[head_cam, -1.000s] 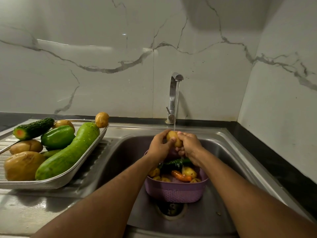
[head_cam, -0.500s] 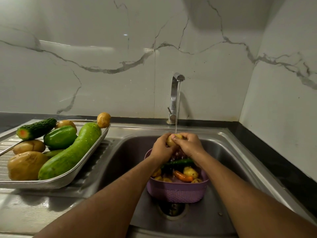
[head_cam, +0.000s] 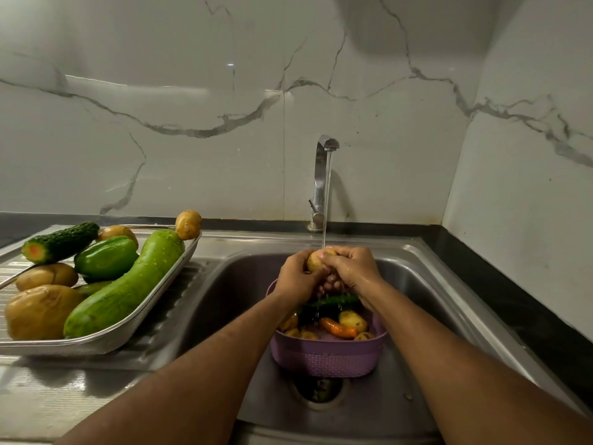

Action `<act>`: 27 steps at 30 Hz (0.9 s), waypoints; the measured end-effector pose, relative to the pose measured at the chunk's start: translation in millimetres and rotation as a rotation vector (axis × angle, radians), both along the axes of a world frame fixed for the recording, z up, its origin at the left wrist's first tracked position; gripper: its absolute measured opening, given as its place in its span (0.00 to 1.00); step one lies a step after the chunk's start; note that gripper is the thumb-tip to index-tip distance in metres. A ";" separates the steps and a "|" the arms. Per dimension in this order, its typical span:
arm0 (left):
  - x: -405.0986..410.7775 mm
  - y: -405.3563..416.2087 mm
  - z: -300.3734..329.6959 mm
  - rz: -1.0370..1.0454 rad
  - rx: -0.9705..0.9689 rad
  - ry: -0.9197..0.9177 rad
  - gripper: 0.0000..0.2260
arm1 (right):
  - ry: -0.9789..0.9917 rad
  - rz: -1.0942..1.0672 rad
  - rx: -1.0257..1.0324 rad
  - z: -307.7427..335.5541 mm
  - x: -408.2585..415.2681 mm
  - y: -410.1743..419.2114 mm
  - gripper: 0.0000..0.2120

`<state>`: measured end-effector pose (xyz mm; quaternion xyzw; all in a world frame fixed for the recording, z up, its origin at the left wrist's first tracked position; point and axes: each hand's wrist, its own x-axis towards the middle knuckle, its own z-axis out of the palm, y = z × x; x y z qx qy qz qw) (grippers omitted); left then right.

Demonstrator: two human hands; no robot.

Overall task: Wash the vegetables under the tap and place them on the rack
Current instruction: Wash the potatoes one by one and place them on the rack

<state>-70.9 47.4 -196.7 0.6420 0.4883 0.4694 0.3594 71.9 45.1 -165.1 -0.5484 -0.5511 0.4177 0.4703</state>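
A small yellow potato (head_cam: pixel 314 260) is under the running stream from the steel tap (head_cam: pixel 322 181). My left hand (head_cam: pixel 296 277) and my right hand (head_cam: pixel 351 269) both grip it, fingers curled round it, above a purple basket (head_cam: pixel 324 356) in the sink. The basket holds small potatoes, an orange carrot (head_cam: pixel 338 328) and a green chilli (head_cam: pixel 333 300). On the left, a steel rack (head_cam: pixel 106 343) carries a long green gourd (head_cam: pixel 125 284), a green pepper (head_cam: pixel 106 258), a bitter gourd (head_cam: pixel 59 242) and several potatoes.
The steel sink (head_cam: pixel 224 290) has its drain (head_cam: pixel 319 390) just in front of the basket. One potato (head_cam: pixel 188 224) sits on the rack's far corner. Marble walls close the back and right; a black counter strip (head_cam: pixel 513 303) runs along the right.
My hands have turned the potato under the stream, and the right hand now covers more of it. The view has shifted slightly right.
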 end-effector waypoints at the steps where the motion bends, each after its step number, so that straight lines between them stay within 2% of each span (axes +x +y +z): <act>1: -0.1 0.6 -0.2 -0.006 -0.005 -0.013 0.18 | 0.033 -0.007 -0.015 2.0 0.5 -0.6 0.13; 6: -1.8 1.3 0.5 -0.032 -0.043 -0.046 0.18 | 0.020 -0.040 -0.045 4.3 3.0 1.3 0.12; 9: -0.6 0.4 -1.4 -0.031 -0.025 -0.029 0.12 | 0.026 0.010 -0.044 3.6 2.4 -0.6 0.11; 12: -1.1 -2.8 -0.9 0.023 0.061 0.127 0.07 | -0.027 0.049 0.007 0.9 1.0 -1.6 0.11; 16: -3.7 -7.7 3.2 0.006 0.110 0.393 0.13 | -0.065 -0.046 -0.003 0.5 4.0 1.9 0.11; 19: -2.1 -7.8 7.5 -0.008 0.129 0.487 0.17 | -0.074 -0.072 -0.036 -0.4 5.4 3.3 0.14; 21: 0.1 -8.2 11.2 -0.052 0.088 0.434 0.16 | -0.077 -0.089 -0.045 -0.6 4.6 3.9 0.15; 25: 0.0 -13.0 14.4 -0.168 -0.154 0.120 0.18 | -0.053 -0.051 -0.046 -0.2 2.7 5.1 0.14; 27: -0.8 -14.2 15.1 -0.152 -0.191 0.082 0.19 | -0.046 0.002 -0.025 1.1 0.1 2.3 0.12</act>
